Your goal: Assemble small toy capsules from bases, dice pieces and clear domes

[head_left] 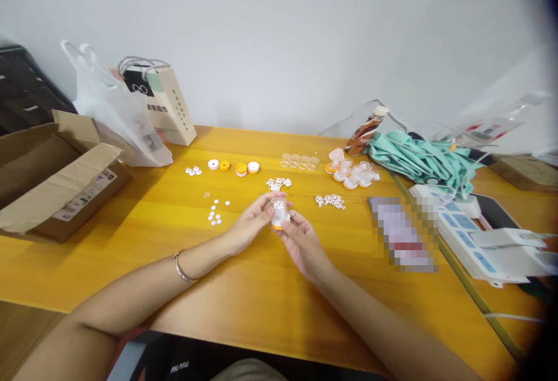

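Note:
Between my hands, above the table, is a small clear plastic container with an orange base (pixel 279 213). My left hand (pixel 257 221) grips its upper left side with thumb and fingers. On the lower right, my right hand (pixel 305 244) pinches it near the orange base. Just beyond lie white lattice-like pieces (pixel 279 184), with another pile of white lattice pieces (pixel 333 201) to the right. Clear cups (pixel 299 161) stand in rows behind. Orange and white round caps (pixel 241 168) sit to the left of these. Small white discs (pixel 215 216) are scattered left of my hands.
At left stand an open cardboard box (pixel 87 195), a white plastic bag (pixel 117 119) and a paper bag (pixel 168 104). Clear containers with orange bases (pixel 353 174), a bottle (pixel 365 132), teal fabric (pixel 422 157), a pixelated phone-like object (pixel 401 232) and a power strip (pixel 468 235) are at right.

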Demonstrator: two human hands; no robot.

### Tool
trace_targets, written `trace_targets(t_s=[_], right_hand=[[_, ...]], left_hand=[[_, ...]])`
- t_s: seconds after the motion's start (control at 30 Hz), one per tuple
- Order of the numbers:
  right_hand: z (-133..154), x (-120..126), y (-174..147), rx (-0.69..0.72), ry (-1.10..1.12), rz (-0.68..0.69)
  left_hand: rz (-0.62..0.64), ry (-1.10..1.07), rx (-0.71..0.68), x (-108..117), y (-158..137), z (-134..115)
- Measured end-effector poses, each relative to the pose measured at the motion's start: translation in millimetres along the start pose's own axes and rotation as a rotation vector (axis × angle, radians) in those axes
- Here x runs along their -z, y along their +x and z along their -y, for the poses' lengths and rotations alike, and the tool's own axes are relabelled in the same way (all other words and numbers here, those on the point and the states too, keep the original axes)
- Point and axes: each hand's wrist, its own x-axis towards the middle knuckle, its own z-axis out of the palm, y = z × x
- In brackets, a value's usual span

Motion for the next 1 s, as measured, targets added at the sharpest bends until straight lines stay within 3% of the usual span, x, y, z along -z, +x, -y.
trace_targets(t_s=[0.1, 0.2, 0.37, 0.5, 0.7, 1.0], right_hand=[[-0.8, 0.0, 0.0, -0.002, -0.027, -0.014], [-0.5, -0.5, -0.4, -0.101, 0.04, 0.032], [-1.3, -0.5, 0.2, 0.013, -0.012, -0.022], [-3.0, 2.2, 1.4, -0.086, 0.024, 0.049], [-2.3, 2.9, 2.8, 0.065, -0.107, -0.068], [-1.5, -0.1, -1.4, -0.049, 0.018, 0.013]], left_hand=[[-0.037, 0.066, -0.027, 0.2, -0.7, -0.4], [0.035, 0.016, 0.059, 0.4, -0.8, -0.3], [-0.056, 0.031, -0.01, 0.4, -1.1, 2.8], [-0.001, 0.077, 0.026, 1.6, -1.7, 1.2], [-0.055, 0.109, -0.007, 5.4, 0.1, 2.4], [-0.015, 0.13, -0.004, 7.3, -3.4, -2.7]])
